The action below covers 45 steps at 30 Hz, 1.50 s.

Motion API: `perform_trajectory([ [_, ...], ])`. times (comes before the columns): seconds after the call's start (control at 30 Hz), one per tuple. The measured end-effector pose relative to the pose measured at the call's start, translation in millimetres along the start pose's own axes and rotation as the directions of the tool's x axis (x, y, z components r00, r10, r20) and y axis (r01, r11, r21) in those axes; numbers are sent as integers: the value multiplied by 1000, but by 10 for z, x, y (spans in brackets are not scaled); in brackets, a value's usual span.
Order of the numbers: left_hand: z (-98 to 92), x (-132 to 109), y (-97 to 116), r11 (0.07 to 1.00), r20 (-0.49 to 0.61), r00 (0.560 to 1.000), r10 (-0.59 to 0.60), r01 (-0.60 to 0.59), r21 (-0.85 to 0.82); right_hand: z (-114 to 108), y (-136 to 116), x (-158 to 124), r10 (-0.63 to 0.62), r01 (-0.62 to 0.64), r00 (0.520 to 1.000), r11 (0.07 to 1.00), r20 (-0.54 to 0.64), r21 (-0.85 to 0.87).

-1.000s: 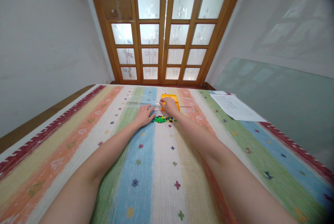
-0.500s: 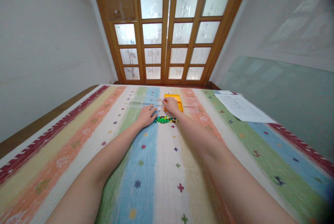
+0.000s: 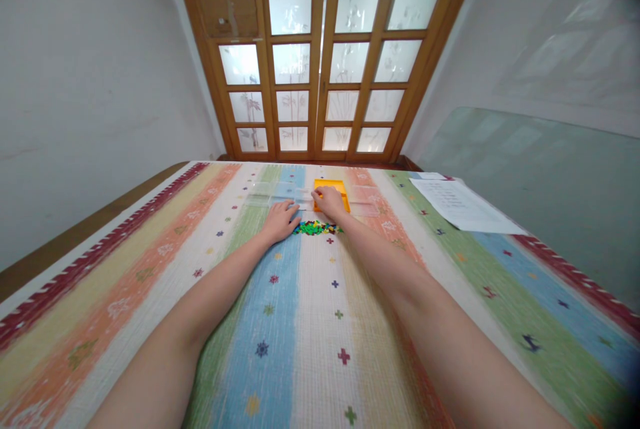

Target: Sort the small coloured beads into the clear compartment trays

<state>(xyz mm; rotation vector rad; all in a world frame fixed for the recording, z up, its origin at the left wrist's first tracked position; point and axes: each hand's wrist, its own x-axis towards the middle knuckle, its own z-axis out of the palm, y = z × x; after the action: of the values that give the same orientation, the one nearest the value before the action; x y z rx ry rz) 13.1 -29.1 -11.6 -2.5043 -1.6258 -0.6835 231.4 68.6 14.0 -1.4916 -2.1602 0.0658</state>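
Both my arms stretch far forward over a striped, many-coloured cloth (image 3: 310,322). My left hand (image 3: 281,220) lies flat, fingers spread, just left of a small heap of tiny coloured beads (image 3: 315,228). My right hand (image 3: 330,202) sits behind the heap with its fingers pinched at the near left corner of a yellow tray (image 3: 331,187); what it pinches is too small to make out. Clear plastic boxes (image 3: 273,193) stand in a row left and right of the tray.
A printed sheet of paper (image 3: 460,205) lies on the cloth at the right. A glass pane (image 3: 540,182) leans along the right wall. Wooden doors with frosted panes (image 3: 325,56) close off the far end. Bare wooden table edge (image 3: 75,236) shows at left.
The view has tilted up slightly. My right hand has stayed pinched by the tray's corner; my left hand has kept flat beside the beads.
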Motion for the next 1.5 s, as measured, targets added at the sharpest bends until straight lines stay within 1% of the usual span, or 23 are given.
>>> perform_trajectory([
  [0.47,16,17,-10,1000,0,1000,-10,10,-6,53,-59,95,122,-121,992,992,30,-45],
  [0.73,-3,16,-1,1000,7,1000,-17,17,-17,48,-86,70,132,-131,991,991,24,-20],
  [1.07,12,15,-13,999,-2,1000,-15,15,-32,69,-63,53,96,-97,995,995,33,9],
  [1.2,13,2,-14,999,-4,1000,-17,17,-32,44,-21,16,80,-81,996,996,33,32],
  [1.33,14,-4,-24,999,-10,1000,-14,13,-50,-43,67,-91,33,-33,999,996,-5,82],
  [1.5,14,-3,-33,999,-22,1000,4,-5,-47,-213,220,-340,-83,91,994,987,-65,133],
])
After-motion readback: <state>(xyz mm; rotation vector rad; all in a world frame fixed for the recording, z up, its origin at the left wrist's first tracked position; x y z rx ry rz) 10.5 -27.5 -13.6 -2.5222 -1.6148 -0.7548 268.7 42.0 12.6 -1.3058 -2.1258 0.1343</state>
